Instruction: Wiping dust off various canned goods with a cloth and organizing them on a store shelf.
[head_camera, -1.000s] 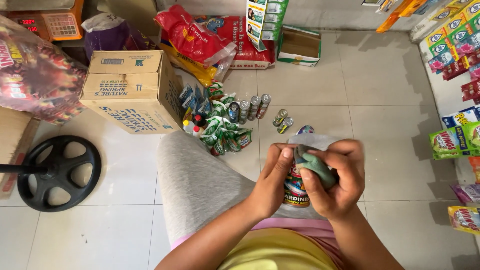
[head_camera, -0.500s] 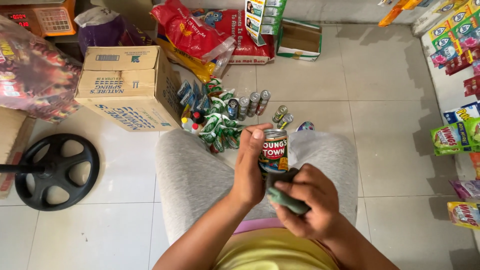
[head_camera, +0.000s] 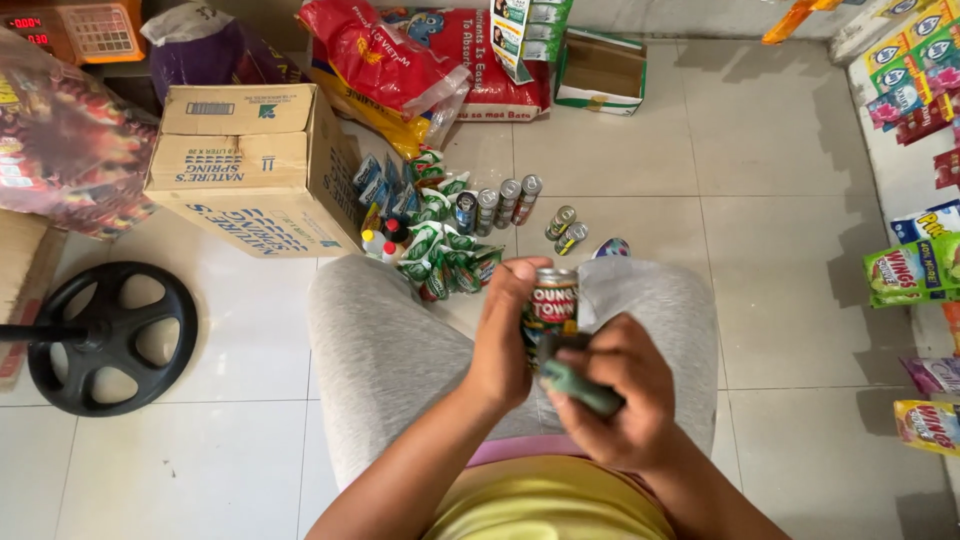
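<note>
Your left hand (head_camera: 505, 340) grips the can (head_camera: 552, 305) upright, long axis vertical, lid up; your right hand (head_camera: 610, 395) clamps a green cloth (head_camera: 580, 385) against it. Cardboard box (head_camera: 255, 165) closed, contents hidden.

Bright, even daylight fills the wide-angle view, soft shadows fall on the floor tiles (head_camera: 780, 200), edges bend slightly, and the hands show faint motion blur.

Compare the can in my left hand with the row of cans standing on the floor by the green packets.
The held can is wide and squat with a dark label; the floor cans look slimmer, with silver tops. The held can is lifted over the lap, gripped by the left hand, while the floor cans stand untouched in a row on the tiles. The right hand presses a green cloth to the held can. All are upright.
</note>
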